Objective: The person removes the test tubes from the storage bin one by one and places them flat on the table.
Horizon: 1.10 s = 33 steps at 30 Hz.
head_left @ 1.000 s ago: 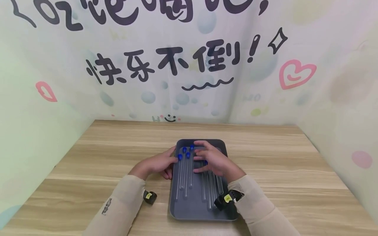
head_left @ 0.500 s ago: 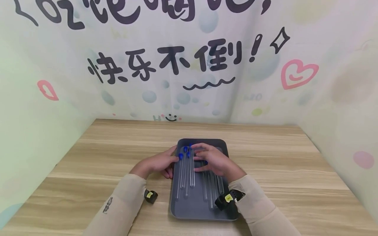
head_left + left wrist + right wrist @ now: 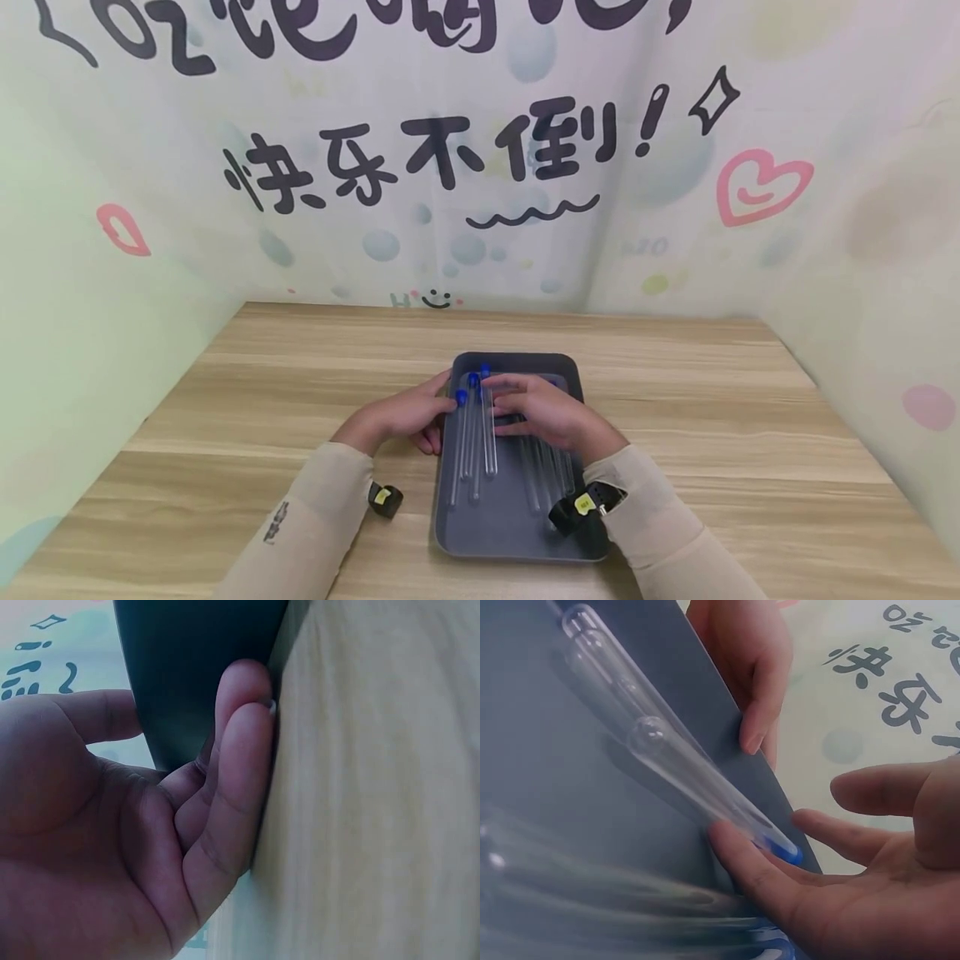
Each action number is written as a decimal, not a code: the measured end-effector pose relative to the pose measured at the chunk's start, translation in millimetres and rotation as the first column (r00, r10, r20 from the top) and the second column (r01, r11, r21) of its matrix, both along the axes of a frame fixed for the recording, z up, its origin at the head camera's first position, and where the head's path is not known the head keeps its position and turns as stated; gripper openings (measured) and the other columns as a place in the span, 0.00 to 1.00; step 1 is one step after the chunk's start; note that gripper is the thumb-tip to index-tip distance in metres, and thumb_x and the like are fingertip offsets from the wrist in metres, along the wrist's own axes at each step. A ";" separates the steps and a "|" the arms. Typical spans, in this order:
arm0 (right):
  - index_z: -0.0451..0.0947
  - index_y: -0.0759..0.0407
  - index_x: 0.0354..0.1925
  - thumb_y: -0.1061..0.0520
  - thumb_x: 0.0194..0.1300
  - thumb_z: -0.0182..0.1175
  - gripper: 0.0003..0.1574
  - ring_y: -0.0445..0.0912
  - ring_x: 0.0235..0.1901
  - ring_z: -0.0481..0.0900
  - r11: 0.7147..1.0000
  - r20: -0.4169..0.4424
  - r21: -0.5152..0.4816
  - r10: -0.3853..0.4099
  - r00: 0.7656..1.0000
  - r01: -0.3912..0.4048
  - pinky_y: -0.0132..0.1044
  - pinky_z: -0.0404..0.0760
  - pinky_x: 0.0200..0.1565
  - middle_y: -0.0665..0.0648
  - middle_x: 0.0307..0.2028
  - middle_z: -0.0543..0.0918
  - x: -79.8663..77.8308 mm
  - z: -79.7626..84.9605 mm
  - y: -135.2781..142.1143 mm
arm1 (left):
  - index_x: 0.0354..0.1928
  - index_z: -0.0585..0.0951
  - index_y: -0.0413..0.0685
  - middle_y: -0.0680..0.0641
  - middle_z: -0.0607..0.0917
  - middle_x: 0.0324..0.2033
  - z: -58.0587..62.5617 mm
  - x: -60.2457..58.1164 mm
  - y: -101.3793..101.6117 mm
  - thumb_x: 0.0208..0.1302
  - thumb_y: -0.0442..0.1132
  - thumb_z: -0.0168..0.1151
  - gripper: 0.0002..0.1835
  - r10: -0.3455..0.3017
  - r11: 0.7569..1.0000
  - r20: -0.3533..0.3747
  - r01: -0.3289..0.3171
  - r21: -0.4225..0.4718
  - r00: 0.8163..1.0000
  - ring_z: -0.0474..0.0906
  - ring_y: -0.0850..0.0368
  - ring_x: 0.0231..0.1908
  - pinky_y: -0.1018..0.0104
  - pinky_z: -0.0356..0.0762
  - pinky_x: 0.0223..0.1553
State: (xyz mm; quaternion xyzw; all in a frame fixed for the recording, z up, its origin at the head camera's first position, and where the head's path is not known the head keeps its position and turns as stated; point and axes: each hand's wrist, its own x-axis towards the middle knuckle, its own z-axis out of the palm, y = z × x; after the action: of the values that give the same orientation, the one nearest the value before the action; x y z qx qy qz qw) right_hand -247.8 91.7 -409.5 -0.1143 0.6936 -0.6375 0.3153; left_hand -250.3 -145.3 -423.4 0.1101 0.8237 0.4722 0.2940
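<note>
A shallow grey tray [image 3: 517,537] holds clear test tubes with blue caps in two loose groups. My left hand [image 3: 408,419] holds the tray's left side, thumb at the rim; in the left wrist view its other fingers [image 3: 240,769] bend against the outer wall. Over the tray's upper middle, my right hand [image 3: 547,410] has its fingers apart. Its fingertips touch a test tube [image 3: 489,450] at the right of the left group [image 3: 465,454]. The right group [image 3: 536,475] lies partly hidden beneath that hand and wrist. Caps of several left tubes [image 3: 784,851] point toward the far end.
The tray stands on a wood-grain table [image 3: 300,367]. A printed cloth [image 3: 420,167] with dark lettering hangs behind it. Black wrist-worn devices [image 3: 386,500] sit at both cuffs, the right one above the tray's lower right corner.
The right index fingertip has come slightly nearer to me beside the left group's caps. A tube beside it has shifted slightly, and the right group has moved a little. The left hand stays put.
</note>
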 end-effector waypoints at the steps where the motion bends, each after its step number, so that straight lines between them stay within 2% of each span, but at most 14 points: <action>1: 0.60 0.65 0.73 0.64 0.77 0.43 0.30 0.58 0.65 0.70 1.000 -0.009 0.003 0.009 1.000 -0.009 0.50 0.79 0.62 0.69 0.73 0.59 -0.2 0.3 -0.1 | 0.80 0.39 0.66 0.40 0.82 0.30 0.8 0.0 -0.1 0.79 0.42 0.40 0.36 -0.002 1.000 -0.003 0.002 -0.003 1.000 0.82 0.52 0.23 0.63 0.83 0.24; 7: 0.59 0.69 0.73 0.64 0.77 0.43 0.30 0.60 0.66 0.69 0.998 -0.052 0.038 0.043 0.998 -0.041 0.52 0.76 0.64 0.71 0.73 0.59 -0.5 -0.4 -0.9 | 0.80 0.38 0.66 0.40 0.82 0.30 2.7 1.0 -0.3 0.79 0.42 0.40 0.36 0.002 1.000 -0.001 -0.002 -0.009 1.000 0.82 0.52 0.23 0.63 0.83 0.24; 12: 0.60 0.67 0.73 0.64 0.77 0.44 0.29 0.60 0.66 0.71 0.998 -0.068 0.046 0.043 0.997 -0.040 0.51 0.78 0.63 0.71 0.73 0.60 -2.9 -2.9 -1.0 | 0.80 0.39 0.66 0.40 0.81 0.30 2.5 1.4 -0.9 0.79 0.42 0.40 0.36 0.008 1.000 -0.005 -0.008 -0.006 1.000 0.81 0.52 0.23 0.62 0.82 0.24; 21: 0.62 0.65 0.72 0.64 0.76 0.48 0.29 0.55 0.52 0.81 1.000 -0.082 0.019 -0.018 0.997 0.020 0.51 0.83 0.56 0.71 0.68 0.66 -3.4 -3.2 1.0 | 0.80 0.39 0.66 0.40 0.81 0.30 2.9 2.5 0.1 0.78 0.42 0.40 0.36 0.008 1.000 -0.009 -0.008 -0.001 1.000 0.81 0.52 0.22 0.62 0.83 0.24; 33: 0.63 0.63 0.71 0.69 0.71 0.53 0.32 0.54 0.49 0.82 0.996 -0.073 -0.023 -0.087 0.994 0.085 0.50 0.86 0.50 0.69 0.68 0.64 -4.7 -4.8 0.3 | 0.80 0.40 0.68 0.40 0.82 0.31 3.1 1.9 -1.2 0.79 0.42 0.40 0.35 -0.003 1.000 -0.007 0.003 0.001 1.000 0.81 0.52 0.23 0.61 0.83 0.25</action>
State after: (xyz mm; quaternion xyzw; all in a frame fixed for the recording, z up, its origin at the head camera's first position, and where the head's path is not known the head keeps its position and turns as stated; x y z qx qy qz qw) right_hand -252.5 92.0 -414.3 -0.1109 0.7028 -0.6525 0.2607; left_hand -248.4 -146.5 -420.3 0.1133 0.8243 0.4717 0.2918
